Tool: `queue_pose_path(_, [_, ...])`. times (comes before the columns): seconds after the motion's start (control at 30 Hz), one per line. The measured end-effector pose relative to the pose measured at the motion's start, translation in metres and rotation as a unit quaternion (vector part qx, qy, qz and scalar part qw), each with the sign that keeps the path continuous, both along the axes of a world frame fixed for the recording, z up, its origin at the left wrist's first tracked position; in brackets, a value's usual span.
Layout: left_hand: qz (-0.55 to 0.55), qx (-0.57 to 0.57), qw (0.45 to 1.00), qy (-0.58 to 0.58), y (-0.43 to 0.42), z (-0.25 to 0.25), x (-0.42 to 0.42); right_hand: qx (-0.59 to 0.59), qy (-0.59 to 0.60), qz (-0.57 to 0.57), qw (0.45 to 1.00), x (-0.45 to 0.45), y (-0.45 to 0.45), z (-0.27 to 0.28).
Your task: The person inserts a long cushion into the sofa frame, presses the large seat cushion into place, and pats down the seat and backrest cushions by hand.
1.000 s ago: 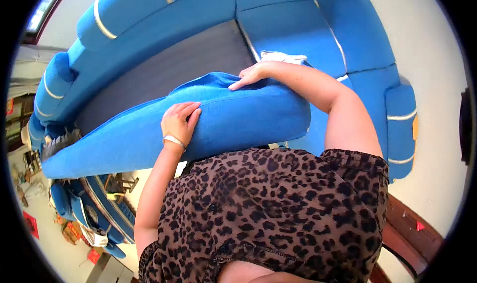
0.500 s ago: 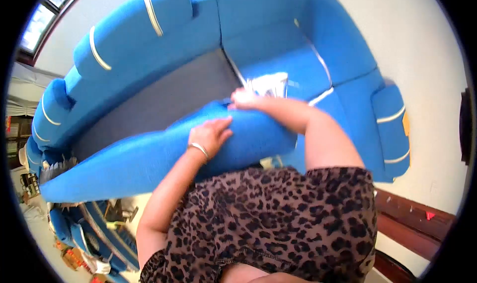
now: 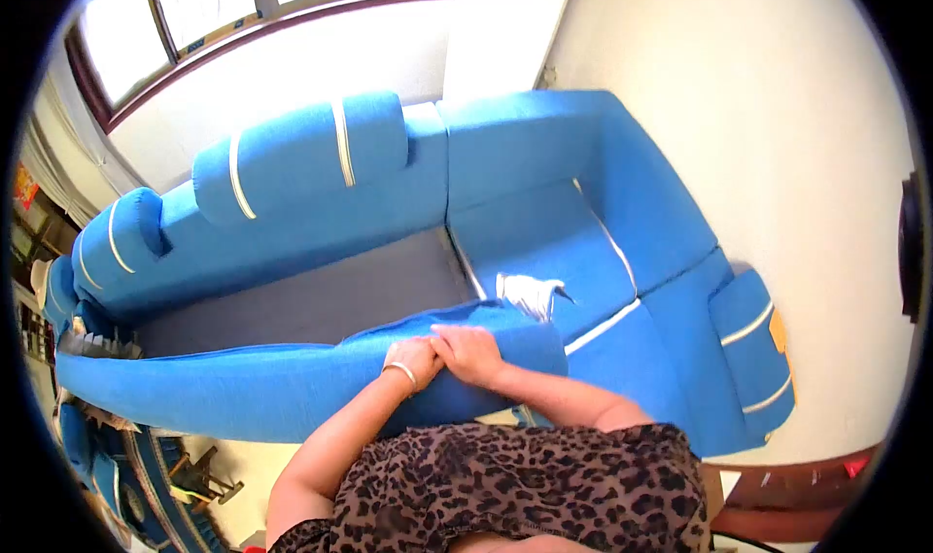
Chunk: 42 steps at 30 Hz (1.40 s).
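Note:
A long blue sofa cushion (image 3: pixel 243 388) stands tilted on its long edge in front of my body, along the front of the sofa. Its upper edge shows a raised, loose fold of fabric toward the right. My left hand (image 3: pixel 415 361), with a pale bangle on the wrist, is closed against the cushion's near face. Touching it, my right hand (image 3: pixel 469 355) is closed at the same spot, and both seem to grip the blue fabric. The fingertips are partly hidden. A crumpled white cloth (image 3: pixel 530 293) lies just beyond the cushion's right end.
Behind the cushion is the sofa's bare grey base (image 3: pixel 321 295). The blue corner sofa (image 3: pixel 544 242) has a backrest pillow (image 3: pixel 292 155) with white stripes. A window (image 3: pixel 204 18) is at upper left. On the floor at lower left stands a small dark folding stool (image 3: pixel 206 475).
My right hand has come down from the cushion's upper edge to meet my left hand. My left hand's fingers have closed. The view has tilted up, showing more of the window.

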<state>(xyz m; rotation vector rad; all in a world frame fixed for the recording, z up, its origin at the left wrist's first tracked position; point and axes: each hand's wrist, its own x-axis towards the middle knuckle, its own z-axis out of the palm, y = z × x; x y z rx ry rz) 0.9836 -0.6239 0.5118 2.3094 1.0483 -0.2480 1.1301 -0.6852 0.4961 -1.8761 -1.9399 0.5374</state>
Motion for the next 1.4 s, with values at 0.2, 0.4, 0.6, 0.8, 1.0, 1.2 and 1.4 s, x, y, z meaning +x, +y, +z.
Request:
queue_pose_path(0.2, [0.119, 0.007, 0.992, 0.037, 0.036, 0.033, -0.14, -0.007, -0.023, 0.004, 1.0, 0.002, 0.005, 0.013])
queue_pose_path(0.4, [0.224, 0.105, 0.969, 0.004, 0.052, 0.025, -0.318, -0.034, -0.02, -0.012, 0.999, 0.0, 0.003, 0.024])
queue_pose_path(0.6, [0.208, 0.113, 0.971, -0.031, 0.065, 0.005, -0.33, -0.032, -0.075, -0.012, 0.997, -0.059, 0.017, 0.02])
queue_pose_path(0.8, [0.133, 0.122, 0.982, -0.062, 0.068, 0.007, -0.333, 0.038, -0.11, 0.07, 0.991, -0.286, 0.061, 0.041])
queue_pose_path(1.0, [0.123, 0.076, 0.989, -0.028, 0.109, 0.005, -0.449, 0.031, -0.079, 0.012, 0.996, -0.295, 0.076, 0.017])
queue_pose_path(1.2, [0.163, 0.125, 0.978, -0.03, 0.125, 0.006, -0.624, 0.065, -0.092, 0.011, 0.994, -0.298, 0.066, 0.01])
queue_pose_path(1.4, [0.159, 0.172, 0.967, -0.099, 0.152, 0.007, -0.751, 0.047, -0.09, 0.002, 0.995, -0.302, 0.067, 0.011])
